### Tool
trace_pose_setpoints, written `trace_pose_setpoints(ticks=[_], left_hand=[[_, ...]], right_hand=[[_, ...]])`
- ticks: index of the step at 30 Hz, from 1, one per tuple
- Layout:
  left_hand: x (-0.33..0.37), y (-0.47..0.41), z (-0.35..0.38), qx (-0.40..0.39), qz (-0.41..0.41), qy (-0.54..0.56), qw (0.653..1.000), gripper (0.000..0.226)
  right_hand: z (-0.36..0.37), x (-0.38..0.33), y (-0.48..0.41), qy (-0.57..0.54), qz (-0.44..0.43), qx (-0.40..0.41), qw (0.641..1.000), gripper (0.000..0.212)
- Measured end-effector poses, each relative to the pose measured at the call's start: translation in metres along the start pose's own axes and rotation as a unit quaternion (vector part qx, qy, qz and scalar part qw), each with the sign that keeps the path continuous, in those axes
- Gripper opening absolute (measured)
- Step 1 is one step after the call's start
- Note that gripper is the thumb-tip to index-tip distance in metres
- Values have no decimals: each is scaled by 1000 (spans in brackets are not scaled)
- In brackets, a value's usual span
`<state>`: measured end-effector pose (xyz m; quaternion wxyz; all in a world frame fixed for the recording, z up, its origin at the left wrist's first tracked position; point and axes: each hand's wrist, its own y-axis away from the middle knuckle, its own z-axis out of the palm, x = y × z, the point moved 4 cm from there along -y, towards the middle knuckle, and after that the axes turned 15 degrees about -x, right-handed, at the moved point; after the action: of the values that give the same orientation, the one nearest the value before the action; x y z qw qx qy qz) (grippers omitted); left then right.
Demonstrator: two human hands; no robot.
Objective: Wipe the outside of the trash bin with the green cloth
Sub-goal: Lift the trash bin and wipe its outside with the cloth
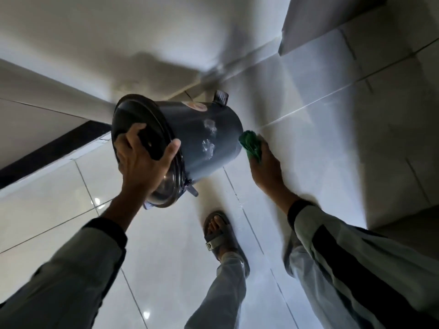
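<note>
Looking down from my head, the dark grey trash bin (202,136) is the thing everything else sits around. It is tipped well over on the pale tiled floor (332,150), its lid end swung toward me and to my left, its base pointing away toward the wall (71,43). Wet, shiny smears show on the bin's side.

My left hand (142,160) is on the bin's lid (140,129), fingers spread wide over the rim, thumb hooked on the near edge of the lid, holding the bin at its tilt.

My right hand (263,167) is just to the right of the bin's base, closed around the bunched green cloth (251,144). The cloth sticks out past my fingers and meets the bin's lower edge, or comes within a hair of it; I cannot tell which.

Below the bin, nearer to me, my foot in a grey slide sandal (221,236) stands flat on the tiles. A small pedal (221,97) juts from the far side of the bin, near the wall. Both my sleeves are pale with dark cuffs.
</note>
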<state>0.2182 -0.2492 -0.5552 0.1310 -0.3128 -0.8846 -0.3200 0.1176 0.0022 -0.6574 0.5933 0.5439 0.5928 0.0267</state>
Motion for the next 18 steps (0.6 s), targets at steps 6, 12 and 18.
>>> trace_pose_setpoints(ticks=[6, 12, 18], left_hand=[[-35, -39, -13, -102, -2, 135, 986, 104], [-50, -50, -19, -139, -29, 226, 964, 105], [-35, -45, -13, -78, -61, 191, 977, 107]], right_hand=[[37, -8, -71, -81, 70, 8, 994, 64], [84, 0, -74, -296, 168, -48, 939, 60], [93, -66, -9, -130, 55, -31, 990, 72]])
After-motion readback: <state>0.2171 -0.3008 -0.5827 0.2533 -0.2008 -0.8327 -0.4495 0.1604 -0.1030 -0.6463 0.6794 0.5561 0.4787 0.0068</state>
